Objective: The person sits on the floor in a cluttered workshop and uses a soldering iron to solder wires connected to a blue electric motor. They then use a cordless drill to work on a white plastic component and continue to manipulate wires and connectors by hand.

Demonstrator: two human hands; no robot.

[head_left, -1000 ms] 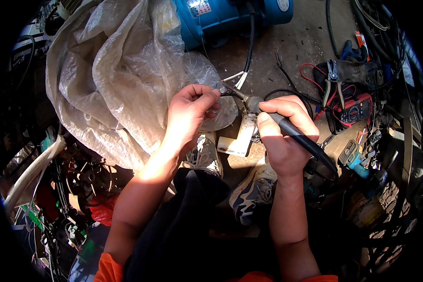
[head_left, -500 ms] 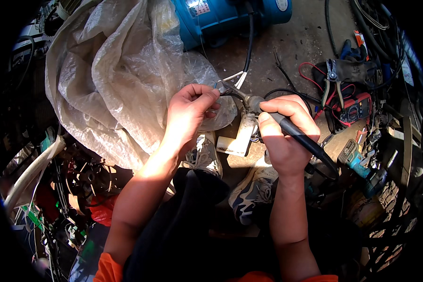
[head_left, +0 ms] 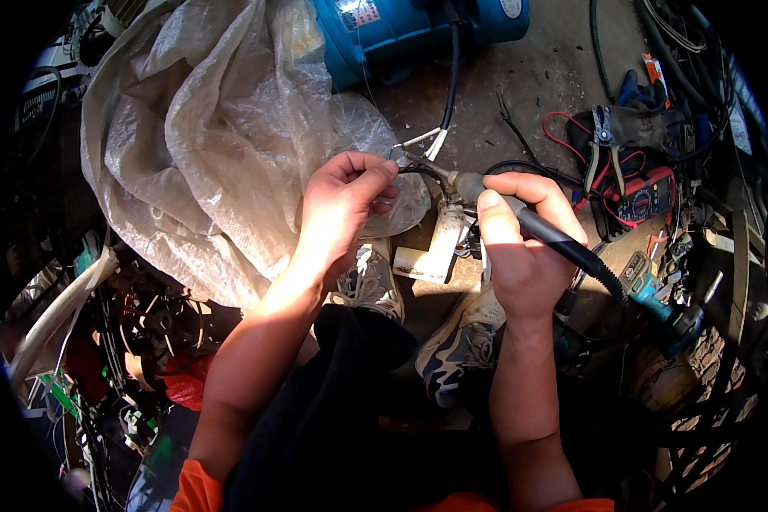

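My left hand [head_left: 343, 194] is closed in a pinch at the end of a thin wire [head_left: 392, 154], its end bluish and mostly covered by the fingertips. In my right hand [head_left: 531, 252] is a soldering iron [head_left: 468, 185], gripped by its dark handle like a pen. The iron's metal tip points left and up, close to my left fingertips; whether it touches the wire I cannot tell. White wires [head_left: 436, 143] fan out from a black cable [head_left: 455, 85] just beyond the tip. That cable runs down from a blue motor [head_left: 410, 43].
A translucent woven plastic sheet [head_left: 222, 128] lies left of the motor. White pieces [head_left: 422, 263] sit between my shoes. To the right are pliers [head_left: 603, 141], a red multimeter [head_left: 646, 199] and a teal power tool [head_left: 648, 286]. Tangled scrap [head_left: 102, 384] fills the lower left.
My right hand has shifted slightly right with the soldering iron, and the iron's cord has swung right. My left hand is almost where it was.
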